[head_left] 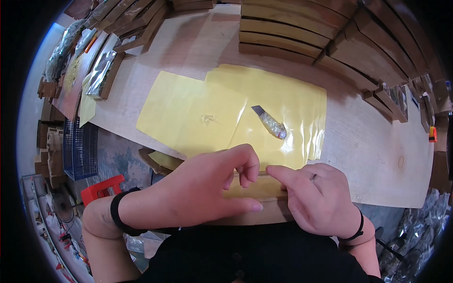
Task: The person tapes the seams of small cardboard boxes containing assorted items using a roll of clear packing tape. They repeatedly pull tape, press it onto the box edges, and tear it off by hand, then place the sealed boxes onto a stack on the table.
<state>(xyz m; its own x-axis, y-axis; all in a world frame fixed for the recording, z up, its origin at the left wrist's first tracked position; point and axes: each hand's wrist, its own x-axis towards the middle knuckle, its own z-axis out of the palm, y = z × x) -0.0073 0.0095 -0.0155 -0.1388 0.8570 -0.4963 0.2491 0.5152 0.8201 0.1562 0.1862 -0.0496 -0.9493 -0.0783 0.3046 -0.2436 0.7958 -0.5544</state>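
Both my hands are raised over the front edge of the table, close together but apart. My left hand (203,181) is open, its fingers bent and its thumb held away from them, with nothing visible between. My right hand (318,195), wearing a ring, has its index finger stretched toward the left one; its other fingers curl under and its thumb is hidden. Beyond them, yellow sheets (179,101) overlap on the table. A cutting blade (271,125) with a tape-wrapped handle lies on the sheets. To its left is a small clear scrap (207,119), too small to name.
Stacked cardboard boxes (288,33) stand along the back and right of the wooden table (188,47). At left are a cardboard tray of clear packets (104,75), a blue wire basket (80,148) and a red stool (101,188). Shiny plastic bags (420,236) lie at lower right.
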